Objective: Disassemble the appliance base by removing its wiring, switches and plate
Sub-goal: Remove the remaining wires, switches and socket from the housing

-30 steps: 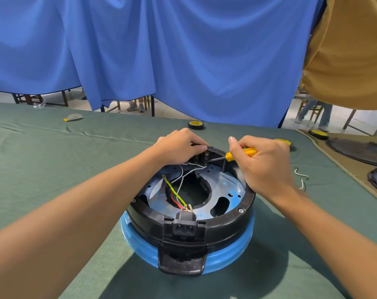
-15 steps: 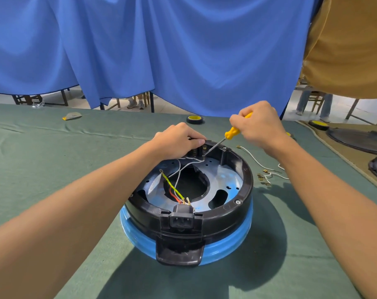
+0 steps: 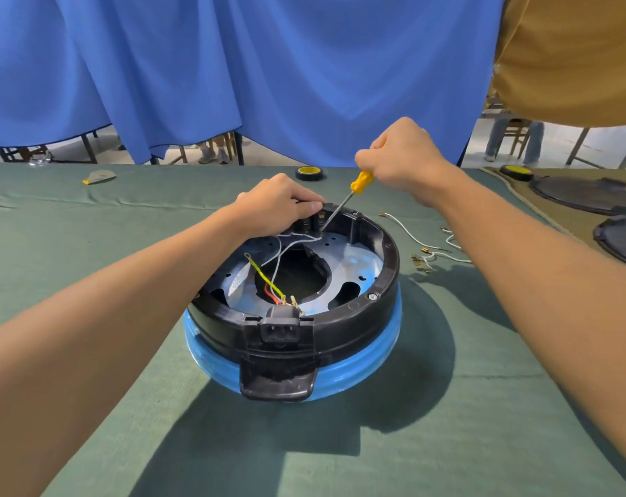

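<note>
- Two hands reach over a round appliance base (image 3: 340,328). It sits in the middle of the green worktop (image 3: 447,425) with its open side up.
- The left hand (image 3: 279,206) is on the far rim of the base. Its fingers are curled over the rim and grip it. What the fingertips touch under the hand is hidden.
- The right hand (image 3: 401,159) is closed in a fist round the yellow handle of a screwdriver (image 3: 362,181). This hand is up above the far rim, a bit to the right of the left hand.
- The screwdriver leans down and to the left. Its thin metal tip goes inside the far rim, just beside the left thumb, where the white wires (image 3: 297,242) end.
- The base has a black ring on top and a blue band below. A shiny metal plate (image 3: 354,267) with a big hole in the middle lies inside the ring.
- The white wires run from the far rim across the hole. A yellow-green wire (image 3: 264,278) and a red wire (image 3: 270,295) go to the power socket (image 3: 281,330) on the near side.
- Some loose white wires (image 3: 411,238) with small brass ends lie on the worktop to the right of the base, not touching it.
- One tape roll (image 3: 309,172) lies far back on the worktop, behind the hands.
- Two black covers (image 3: 587,195) lie at the far right. A blue curtain (image 3: 268,66) hangs behind it all.
</note>
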The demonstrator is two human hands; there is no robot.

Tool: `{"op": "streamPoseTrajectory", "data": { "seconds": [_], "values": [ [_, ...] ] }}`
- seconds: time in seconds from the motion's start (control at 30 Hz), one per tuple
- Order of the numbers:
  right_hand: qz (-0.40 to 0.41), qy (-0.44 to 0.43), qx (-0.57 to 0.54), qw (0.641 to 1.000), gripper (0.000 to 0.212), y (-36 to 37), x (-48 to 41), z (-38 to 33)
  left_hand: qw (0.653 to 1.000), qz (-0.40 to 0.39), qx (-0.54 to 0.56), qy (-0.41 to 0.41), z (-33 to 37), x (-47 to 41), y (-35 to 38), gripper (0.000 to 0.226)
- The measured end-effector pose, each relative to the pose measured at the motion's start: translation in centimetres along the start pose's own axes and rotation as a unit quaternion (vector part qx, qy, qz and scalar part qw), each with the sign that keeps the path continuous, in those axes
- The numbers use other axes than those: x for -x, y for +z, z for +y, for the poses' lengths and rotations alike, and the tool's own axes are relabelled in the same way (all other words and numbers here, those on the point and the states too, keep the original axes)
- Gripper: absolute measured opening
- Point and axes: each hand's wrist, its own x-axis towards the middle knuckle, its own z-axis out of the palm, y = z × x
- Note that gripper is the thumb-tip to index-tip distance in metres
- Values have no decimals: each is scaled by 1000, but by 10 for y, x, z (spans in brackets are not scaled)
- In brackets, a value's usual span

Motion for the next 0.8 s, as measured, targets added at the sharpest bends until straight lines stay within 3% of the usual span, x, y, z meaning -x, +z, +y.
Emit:
{"op": "streamPoseTrajectory", "data": {
  "seconds": [0.2,0.4,0.67,0.8],
  "values": [
    [-18,0,19,1000,40,0,7,-8,1000,7,5,-2,0,-2,-1,24],
    [98,-76,25,992,29,16,23,7,1000,-3,-10,6,-1,-1,-1,26],
    [139,-136,14,981,36,20,30,13,1000,-11,5,26,-4,2,-5,28],
    [179,-154,-23,971,40,18,36,12,998,39,23,39,-11,2,-8,25]
  ]
}}
